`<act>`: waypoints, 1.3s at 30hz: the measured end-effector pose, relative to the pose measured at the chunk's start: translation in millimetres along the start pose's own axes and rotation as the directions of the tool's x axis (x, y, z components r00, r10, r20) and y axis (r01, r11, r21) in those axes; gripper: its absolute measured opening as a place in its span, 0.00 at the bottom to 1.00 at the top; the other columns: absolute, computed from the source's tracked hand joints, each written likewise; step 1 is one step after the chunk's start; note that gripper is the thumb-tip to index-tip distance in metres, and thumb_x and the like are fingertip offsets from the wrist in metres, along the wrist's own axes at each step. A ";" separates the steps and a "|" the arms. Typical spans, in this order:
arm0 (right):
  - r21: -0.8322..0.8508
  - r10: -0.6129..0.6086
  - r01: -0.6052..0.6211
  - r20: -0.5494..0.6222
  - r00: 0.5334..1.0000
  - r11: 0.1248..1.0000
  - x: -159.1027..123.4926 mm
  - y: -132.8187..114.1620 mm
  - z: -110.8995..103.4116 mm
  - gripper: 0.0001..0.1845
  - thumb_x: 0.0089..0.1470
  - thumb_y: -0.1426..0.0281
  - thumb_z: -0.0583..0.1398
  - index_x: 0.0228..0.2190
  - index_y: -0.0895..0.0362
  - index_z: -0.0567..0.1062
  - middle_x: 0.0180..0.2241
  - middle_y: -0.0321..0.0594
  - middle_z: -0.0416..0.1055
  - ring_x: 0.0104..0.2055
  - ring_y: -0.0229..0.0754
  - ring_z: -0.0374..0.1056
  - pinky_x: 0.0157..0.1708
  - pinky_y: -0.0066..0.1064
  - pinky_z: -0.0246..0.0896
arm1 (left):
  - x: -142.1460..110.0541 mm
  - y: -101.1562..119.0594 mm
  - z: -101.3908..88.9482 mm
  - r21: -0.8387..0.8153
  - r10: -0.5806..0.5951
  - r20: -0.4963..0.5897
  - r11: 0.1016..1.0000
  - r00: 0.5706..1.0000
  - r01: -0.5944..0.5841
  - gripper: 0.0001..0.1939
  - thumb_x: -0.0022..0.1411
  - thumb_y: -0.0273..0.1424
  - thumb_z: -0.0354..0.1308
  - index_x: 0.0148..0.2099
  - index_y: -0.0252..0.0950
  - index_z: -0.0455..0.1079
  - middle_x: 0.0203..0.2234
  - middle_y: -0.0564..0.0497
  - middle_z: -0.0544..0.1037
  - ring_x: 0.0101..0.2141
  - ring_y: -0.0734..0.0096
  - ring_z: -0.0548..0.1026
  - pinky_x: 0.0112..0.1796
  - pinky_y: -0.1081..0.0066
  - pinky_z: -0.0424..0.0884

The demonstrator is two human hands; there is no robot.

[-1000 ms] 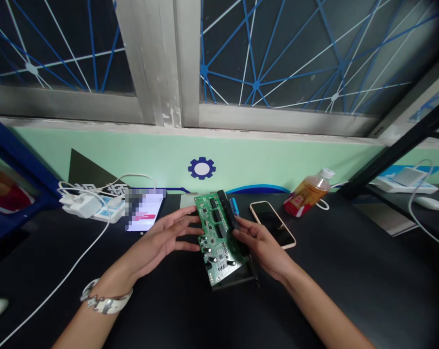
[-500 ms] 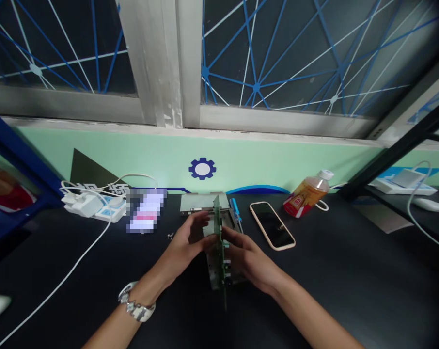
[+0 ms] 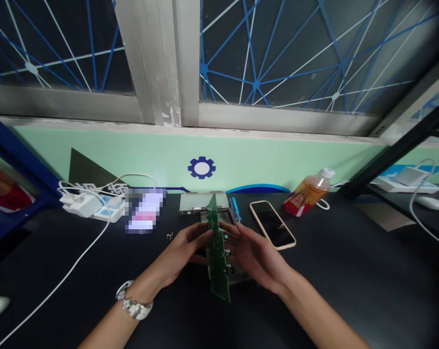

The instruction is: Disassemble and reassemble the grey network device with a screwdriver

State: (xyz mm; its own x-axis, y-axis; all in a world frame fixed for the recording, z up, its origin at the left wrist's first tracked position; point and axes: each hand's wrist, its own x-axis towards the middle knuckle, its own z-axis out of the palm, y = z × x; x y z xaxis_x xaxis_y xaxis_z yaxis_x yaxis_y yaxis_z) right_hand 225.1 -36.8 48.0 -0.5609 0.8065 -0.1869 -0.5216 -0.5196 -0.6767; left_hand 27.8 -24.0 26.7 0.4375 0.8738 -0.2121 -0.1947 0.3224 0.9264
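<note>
A green circuit board (image 3: 218, 264) stands on edge between my hands, above a grey metal case (image 3: 237, 276) on the black desk. My left hand (image 3: 185, 249) grips the board from its plain side, the thumb pressed on its face. My right hand (image 3: 254, 252) is closed on the component side, where small connectors stick out; some of its fingers are hidden behind the board. Just beyond lies a flat metal cover (image 3: 194, 203). A blue-handled screwdriver (image 3: 235, 208) rests beside the case, and several small screws (image 3: 169, 236) lie left of it.
Right of the case lies a phone (image 3: 273, 224) in a pale case, with a drink bottle (image 3: 308, 193) tilted behind it. A lit, blurred-out screen (image 3: 146, 211) and a white power strip (image 3: 112, 209) with cables are at the left. A green wall (image 3: 161, 155) closes the back.
The board has turned, so more of its green flat face shows toward the left. Both hands have shifted slightly with it and still hold it.
</note>
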 end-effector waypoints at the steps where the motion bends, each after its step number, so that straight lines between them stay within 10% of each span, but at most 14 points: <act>1: 0.007 0.004 -0.004 0.013 1.000 1.000 -1.2 -1.9 -0.4 0.19 0.63 0.59 0.57 0.49 0.57 0.77 0.52 0.47 0.74 0.56 0.51 0.68 0.59 0.46 0.55 | -0.4 0.9 -1.1 0.001 -0.002 -0.004 1.000 1.000 0.002 0.25 0.64 0.41 0.62 0.61 0.38 0.69 0.54 0.37 0.73 0.49 0.50 0.75 0.39 0.58 0.79; 16: -0.431 -0.169 0.126 -0.064 0.983 0.894 -1.4 -13.2 -18.2 0.29 0.56 0.67 0.65 0.59 0.51 0.70 0.57 0.45 0.71 0.57 0.47 0.67 0.56 0.41 0.61 | -5.9 23.9 -32.3 0.048 0.056 -0.023 0.997 0.998 -0.055 0.25 0.62 0.36 0.64 0.60 0.39 0.69 0.52 0.40 0.75 0.49 0.53 0.76 0.40 0.60 0.78; 23: -0.541 -0.357 0.262 -0.076 0.931 0.799 5.3 -3.4 -24.5 0.23 0.56 0.65 0.66 0.54 0.52 0.72 0.44 0.42 0.76 0.42 0.42 0.72 0.44 0.35 0.65 | -1.7 18.4 -29.1 0.087 0.084 0.035 0.992 0.996 -0.087 0.18 0.65 0.37 0.62 0.54 0.37 0.74 0.49 0.43 0.77 0.48 0.58 0.75 0.44 0.63 0.73; 31: -0.698 -0.638 0.455 -0.003 0.770 0.553 -2.3 -1.5 -16.7 0.05 0.58 0.69 0.64 0.38 0.51 0.74 0.39 0.40 0.74 0.42 0.42 0.69 0.41 0.32 0.62 | -3.0 13.4 -32.1 0.154 0.075 0.088 0.984 0.993 -0.087 0.22 0.67 0.48 0.55 0.32 0.33 0.70 0.22 0.50 0.73 0.22 0.72 0.70 0.26 0.70 0.68; 35: -0.739 -0.634 0.491 0.113 0.765 0.462 -2.9 -1.2 -17.0 0.02 0.60 0.70 0.62 0.36 0.51 0.74 0.42 0.43 0.76 0.56 0.50 0.66 0.57 0.45 0.55 | -6.9 18.2 -29.5 0.007 -0.004 0.158 1.000 0.987 0.003 0.30 0.67 0.54 0.48 0.47 0.30 0.73 0.35 0.38 0.79 0.32 0.57 0.79 0.34 0.61 0.74; 39: -0.823 -0.635 0.516 0.271 0.723 0.236 -3.4 -4.8 -16.1 0.09 0.60 0.75 0.59 0.33 0.49 0.76 0.43 0.43 0.78 0.63 0.52 0.59 0.66 0.54 0.38 | -7.4 21.0 -27.8 0.160 0.036 0.025 0.986 0.999 -0.040 0.22 0.64 0.45 0.60 0.54 0.37 0.72 0.34 0.47 0.77 0.31 0.68 0.74 0.29 0.72 0.69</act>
State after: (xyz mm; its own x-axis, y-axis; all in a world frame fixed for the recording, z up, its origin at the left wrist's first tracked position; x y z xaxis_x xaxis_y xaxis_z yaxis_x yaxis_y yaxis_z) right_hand 239.9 -32.4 40.4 -0.2488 0.8367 0.4878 0.1167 0.5259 -0.8425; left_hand -4.0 -13.5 39.1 0.4521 0.8755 -0.1707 -0.0684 0.2249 0.9720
